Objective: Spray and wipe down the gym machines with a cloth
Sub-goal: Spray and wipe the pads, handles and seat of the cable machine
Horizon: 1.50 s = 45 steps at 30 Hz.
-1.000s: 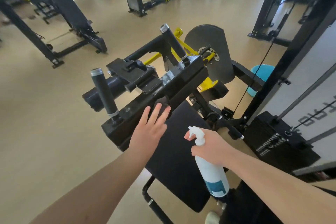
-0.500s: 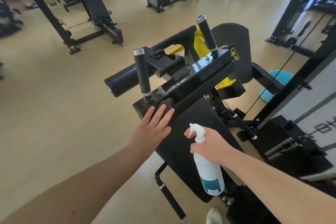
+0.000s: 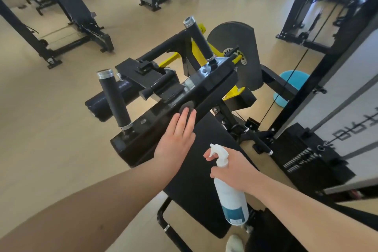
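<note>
At centre left of the frame a black upright handle (image 3: 114, 98) rose from the near end of the machine's crossbeam (image 3: 214, 86), with a foam roller (image 3: 98, 102) lying behind it. The beam's long axis ran from lower left to upper right, ending at a second upright handle (image 3: 199, 41).

Just right of the first handle the left hand (image 3: 176, 139) lay flat on the beam, fingers straight and together, pressing a dark cloth (image 3: 187, 106) that showed only as a small bulge past the fingertips. The cloth therefore sat ahead of the fingers, up the beam. This hand was plainly the nearer one for wiping. Any stroke along the beam would likely be bounded by the two handles.

Below the beam sloped a black pad (image 3: 204, 180). Over it, at lower centre right, the right hand (image 3: 233, 168) was clenched round the neck of a white spray bottle (image 3: 232, 200), one finger at the trigger, nozzle facing left toward the beam.

Further right stood a weight stack (image 3: 311, 159), and a blue round object (image 3: 292, 80) lay on the floor.
</note>
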Motion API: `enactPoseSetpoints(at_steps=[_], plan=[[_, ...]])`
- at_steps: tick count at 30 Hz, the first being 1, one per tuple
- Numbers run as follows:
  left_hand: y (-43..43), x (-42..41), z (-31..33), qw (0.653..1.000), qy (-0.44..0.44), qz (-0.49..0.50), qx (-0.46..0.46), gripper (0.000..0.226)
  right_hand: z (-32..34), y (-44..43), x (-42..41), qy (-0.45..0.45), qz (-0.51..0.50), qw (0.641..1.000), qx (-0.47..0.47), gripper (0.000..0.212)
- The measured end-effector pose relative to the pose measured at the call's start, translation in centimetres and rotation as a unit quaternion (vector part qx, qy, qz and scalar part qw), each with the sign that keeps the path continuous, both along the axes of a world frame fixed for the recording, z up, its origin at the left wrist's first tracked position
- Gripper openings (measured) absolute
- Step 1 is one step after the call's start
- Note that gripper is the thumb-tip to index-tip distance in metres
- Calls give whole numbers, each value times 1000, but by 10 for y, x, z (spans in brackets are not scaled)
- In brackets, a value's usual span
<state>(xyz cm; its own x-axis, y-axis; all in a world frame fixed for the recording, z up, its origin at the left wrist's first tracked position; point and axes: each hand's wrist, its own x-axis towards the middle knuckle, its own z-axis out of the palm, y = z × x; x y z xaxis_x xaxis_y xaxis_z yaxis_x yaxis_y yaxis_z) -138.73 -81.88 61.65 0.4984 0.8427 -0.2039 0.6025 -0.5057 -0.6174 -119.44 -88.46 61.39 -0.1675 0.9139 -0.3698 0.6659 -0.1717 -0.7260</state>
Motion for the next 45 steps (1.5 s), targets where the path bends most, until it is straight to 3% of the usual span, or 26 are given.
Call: enactPoseSetpoints(at_steps=[23,29,33,38,45], plan=[[141,164,-1,998,-36,-38,39,36,-30,68,105,37,-64,997,-29,27],[169,204,5,995,-3,-67,78,45,-31,57,131,22,-82,996,-28,27],[165,198,9,990,-43,-109,73,38,-32,47,135,17,-80,996,-31,22],[116,145,-5,985,65,-138,84,69,-26,36,116,9,-48,998,-26,23],[63,83,-9,997,9,-60,43,43,-6,21,72,1,4,1000,-16,22]])
